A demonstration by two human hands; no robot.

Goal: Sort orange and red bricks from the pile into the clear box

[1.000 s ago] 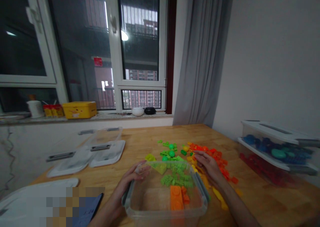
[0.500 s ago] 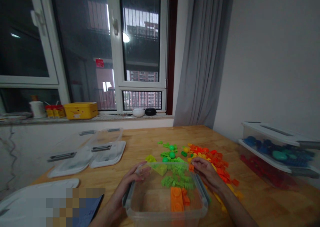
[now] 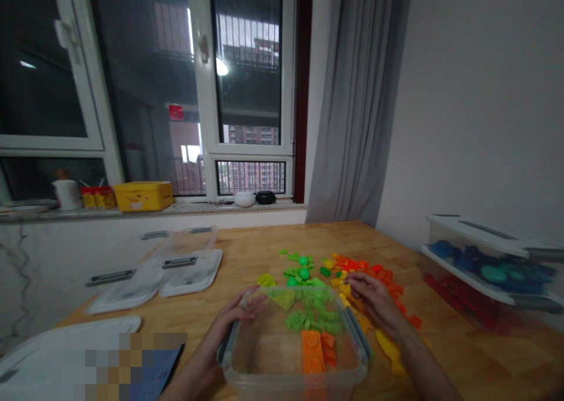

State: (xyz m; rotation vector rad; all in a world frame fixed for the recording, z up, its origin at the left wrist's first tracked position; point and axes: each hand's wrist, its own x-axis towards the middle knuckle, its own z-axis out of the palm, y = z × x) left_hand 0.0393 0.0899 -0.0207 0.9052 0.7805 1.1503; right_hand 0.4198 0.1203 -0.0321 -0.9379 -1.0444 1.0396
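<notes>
My left hand point(image 3: 231, 324) is closed on the left rim and grey latch side of a clear plastic box point(image 3: 259, 374). Inside the box lie a large orange toy block point(image 3: 312, 351) and smaller orange blocks point(image 3: 328, 349). My right hand point(image 3: 374, 298), fingers bent and apart, hovers past the box's far right corner over yellow blocks point(image 3: 341, 286); nothing shows in its fingers. Beyond it spread red-orange blocks point(image 3: 388, 280). Green blocks point(image 3: 311, 301) show partly through the clear box wall, with green balls point(image 3: 304, 273) farther back.
White lids point(image 3: 194, 274) and clear boxes point(image 3: 185, 242) stand on the left of the wooden table point(image 3: 251, 248). A large lid point(image 3: 66, 348) lies near left. Stacked boxes of blue pieces point(image 3: 493, 266) and red pieces point(image 3: 471, 307) stand at right. The window sill carries a yellow box point(image 3: 143, 196).
My right hand has moved slightly right, away from the box rim. The small orange block at its fingertips no longer shows there. My left hand stays on the box.
</notes>
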